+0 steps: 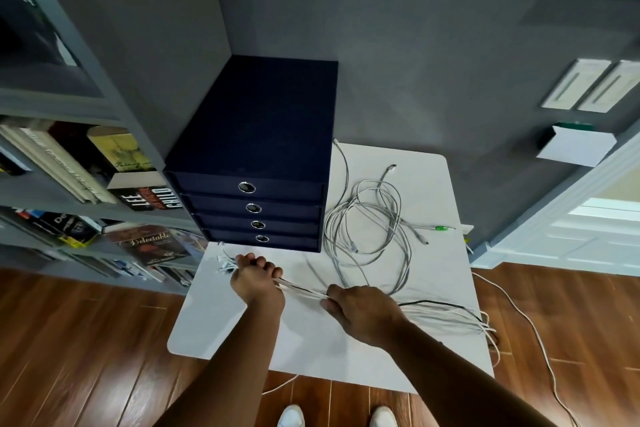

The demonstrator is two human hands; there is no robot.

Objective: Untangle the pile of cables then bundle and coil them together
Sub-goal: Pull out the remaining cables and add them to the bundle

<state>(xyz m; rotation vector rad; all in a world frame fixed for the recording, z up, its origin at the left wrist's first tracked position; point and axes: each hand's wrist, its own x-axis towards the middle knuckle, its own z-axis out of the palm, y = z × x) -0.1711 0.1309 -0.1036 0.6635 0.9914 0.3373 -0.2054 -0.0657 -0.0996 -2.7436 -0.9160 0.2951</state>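
Observation:
A straightened bundle of white cables with one black cable (300,288) runs across the white table (311,340) between my hands. My left hand (255,277) grips the bundle near its plug ends (225,263), which stick out to the left. My right hand (362,310) holds the same bundle further right, fingers curled round it. Past that hand the cables (446,317) fan out toward the table's right edge and hang over it. A loose tangle of grey-white cables (369,229) lies behind, with a green-tipped plug (440,228).
A dark blue drawer box (256,163) stands at the table's back left. A bookshelf (69,166) fills the left side. A white cable (533,326) trails over the wooden floor at the right. My white shoes (337,416) show below the table's front edge.

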